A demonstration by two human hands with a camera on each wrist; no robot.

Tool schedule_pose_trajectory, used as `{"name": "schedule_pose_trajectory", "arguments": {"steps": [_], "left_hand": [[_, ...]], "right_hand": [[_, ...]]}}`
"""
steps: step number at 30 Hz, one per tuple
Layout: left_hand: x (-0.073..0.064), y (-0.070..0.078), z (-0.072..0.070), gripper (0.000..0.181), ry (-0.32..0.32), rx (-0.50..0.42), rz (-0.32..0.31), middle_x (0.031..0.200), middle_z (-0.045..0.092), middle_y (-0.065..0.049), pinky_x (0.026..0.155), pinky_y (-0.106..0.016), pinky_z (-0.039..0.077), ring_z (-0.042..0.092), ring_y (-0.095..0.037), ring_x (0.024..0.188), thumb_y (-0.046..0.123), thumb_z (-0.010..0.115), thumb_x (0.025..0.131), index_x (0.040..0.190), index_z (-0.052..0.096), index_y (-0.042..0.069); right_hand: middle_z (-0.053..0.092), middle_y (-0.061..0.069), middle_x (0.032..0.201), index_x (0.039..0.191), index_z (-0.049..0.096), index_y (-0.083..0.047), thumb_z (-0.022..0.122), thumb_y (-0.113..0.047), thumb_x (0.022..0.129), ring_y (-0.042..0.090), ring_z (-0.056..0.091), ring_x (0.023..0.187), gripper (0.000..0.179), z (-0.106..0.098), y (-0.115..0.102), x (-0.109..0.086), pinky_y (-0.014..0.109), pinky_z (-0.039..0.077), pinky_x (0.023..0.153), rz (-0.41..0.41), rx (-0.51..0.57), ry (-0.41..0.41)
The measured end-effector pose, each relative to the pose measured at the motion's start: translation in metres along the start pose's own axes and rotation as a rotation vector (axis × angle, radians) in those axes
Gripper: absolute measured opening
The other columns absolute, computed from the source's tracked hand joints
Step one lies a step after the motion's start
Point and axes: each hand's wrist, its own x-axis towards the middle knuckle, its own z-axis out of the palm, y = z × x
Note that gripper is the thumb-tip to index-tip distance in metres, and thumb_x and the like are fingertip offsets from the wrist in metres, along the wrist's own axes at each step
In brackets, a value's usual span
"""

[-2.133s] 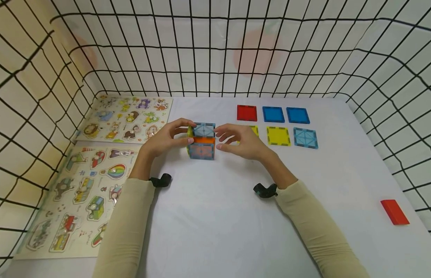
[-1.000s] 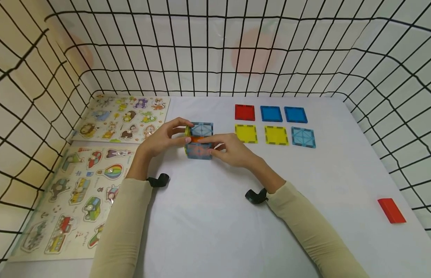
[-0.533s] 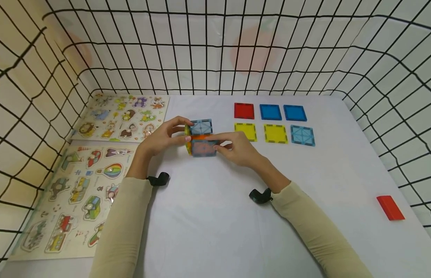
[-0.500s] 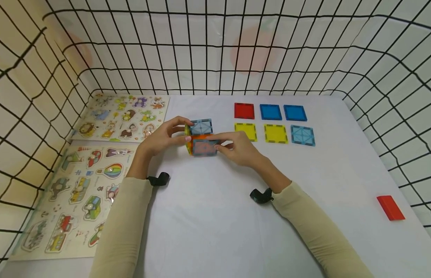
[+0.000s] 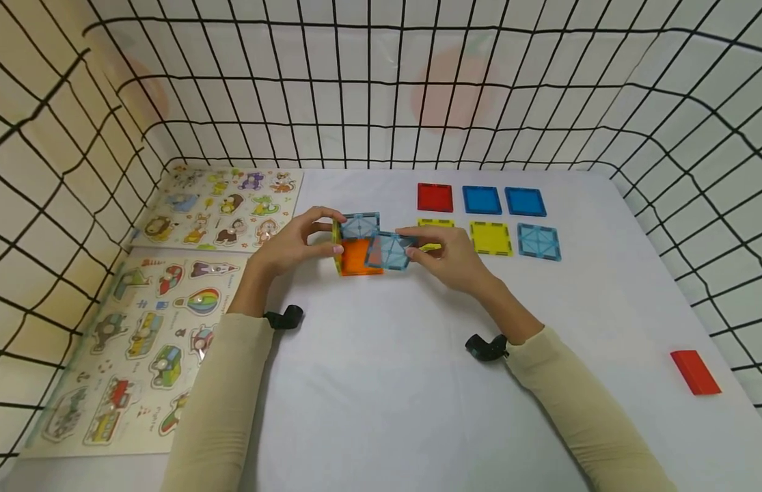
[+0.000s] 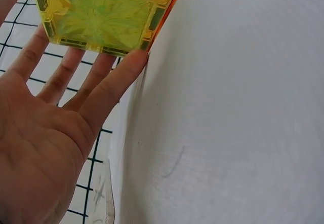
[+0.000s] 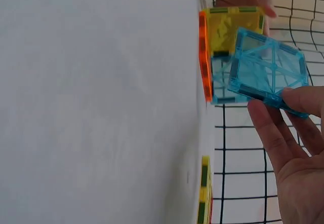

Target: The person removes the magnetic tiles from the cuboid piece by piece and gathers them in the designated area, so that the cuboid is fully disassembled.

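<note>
In the head view my left hand [image 5: 291, 240] holds an upright yellow magnetic tile [image 6: 101, 19] by its edges, thumb at the near corner and fingers behind. That tile stands at the left side of an orange magnetic tile [image 5: 355, 260] lying flat. A light blue magnetic tile [image 5: 359, 226] stands along the back of the orange one. My right hand [image 5: 451, 254] pinches another light blue magnetic tile [image 7: 268, 67] between thumb and fingers. This tile is tilted and overlaps the right part of the orange tile in the head view.
Behind my right hand lie a red tile [image 5: 434, 197], two dark blue tiles [image 5: 482, 200], yellow tiles [image 5: 491, 238] and a light blue tile [image 5: 538, 242]. Two picture puzzle boards [image 5: 141, 348] lie at left, a red block [image 5: 696, 372] at far right. Black wire mesh [image 5: 368, 89] surrounds the table.
My right hand came in from the right, took hold of the front light blue tile and drew it rightward off the structure, uncovering the orange tile. My left hand has kept its place.
</note>
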Motion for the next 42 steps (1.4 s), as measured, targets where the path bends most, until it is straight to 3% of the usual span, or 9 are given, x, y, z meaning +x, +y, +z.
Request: {"name": "schedule_pose_trajectory", "arguments": {"steps": [5,9,14,21,26,31,37,42], "left_hand": [[-0.001,0.0,0.001,0.068,-0.006,-0.018,0.032,0.149,0.042,0.005,0.107,-0.051,0.053,0.043,-0.028,0.14,0.009,0.088,0.082,0.141,0.054,0.016],[-0.004,0.011,0.005,0.072,0.013,-0.016,0.045,0.147,0.044,-0.002,0.107,-0.053,0.052,0.045,-0.031,0.137,0.004,0.088,0.08,0.142,0.052,0.012],[-0.009,0.025,0.008,0.08,0.059,-0.016,0.016,0.143,0.046,-0.01,0.108,-0.057,0.05,0.048,-0.03,0.136,0.001,0.088,0.078,0.144,0.043,0.012],[-0.002,0.008,0.007,0.08,0.08,-0.018,0.017,0.14,0.05,-0.013,0.11,-0.054,0.05,0.052,-0.03,0.131,0.002,0.089,0.077,0.142,0.044,0.008],[0.002,-0.002,0.001,0.075,0.086,0.004,0.029,0.136,0.055,-0.01,0.11,-0.05,0.051,0.054,-0.026,0.129,0.004,0.091,0.076,0.137,0.048,0.008],[0.005,-0.003,-0.002,0.073,0.069,0.015,0.054,0.135,0.056,-0.008,0.11,-0.049,0.051,0.055,-0.024,0.129,0.007,0.092,0.075,0.135,0.049,0.01],[0.005,-0.004,-0.002,0.073,0.061,0.012,0.046,0.135,0.054,-0.008,0.111,-0.049,0.049,0.054,-0.024,0.13,0.009,0.092,0.076,0.135,0.048,0.011],[0.003,-0.006,-0.003,0.074,0.065,0.02,0.042,0.135,0.054,-0.008,0.111,-0.049,0.05,0.054,-0.024,0.13,0.009,0.091,0.076,0.136,0.047,0.011]], "right_hand": [[0.068,0.002,0.136,0.134,0.07,-0.023,0.071,-0.015,0.098,0.021,0.067,0.114,0.037,-0.015,0.007,-0.009,0.035,0.061,0.093,0.004,-0.025,0.036],[0.066,0.002,0.139,0.135,0.069,-0.022,0.072,-0.014,0.098,0.021,0.066,0.116,0.038,-0.025,0.01,-0.016,0.037,0.061,0.093,0.023,-0.053,0.054],[0.065,0.004,0.14,0.137,0.067,-0.02,0.071,-0.016,0.099,0.021,0.066,0.113,0.039,-0.039,0.014,-0.023,0.033,0.061,0.091,0.065,-0.058,0.047],[0.067,0.006,0.136,0.134,0.069,-0.02,0.071,-0.014,0.099,0.025,0.068,0.105,0.036,-0.059,0.017,-0.031,0.013,0.056,0.078,0.122,-0.09,0.033],[0.066,0.007,0.137,0.132,0.07,-0.019,0.071,-0.016,0.098,0.026,0.067,0.105,0.033,-0.064,0.022,-0.031,0.017,0.058,0.077,0.142,-0.092,-0.022],[0.066,0.006,0.132,0.13,0.071,-0.017,0.072,-0.013,0.097,0.026,0.067,0.103,0.033,-0.068,0.031,-0.032,0.021,0.06,0.077,0.191,-0.072,-0.093],[0.064,0.007,0.13,0.13,0.069,-0.014,0.073,-0.012,0.095,0.029,0.067,0.107,0.035,-0.071,0.039,-0.032,0.027,0.061,0.085,0.212,-0.08,-0.204],[0.065,0.004,0.123,0.135,0.065,-0.019,0.087,-0.03,0.084,0.025,0.064,0.102,0.057,-0.064,0.039,-0.03,0.032,0.061,0.083,0.24,-0.164,-0.252]]}}
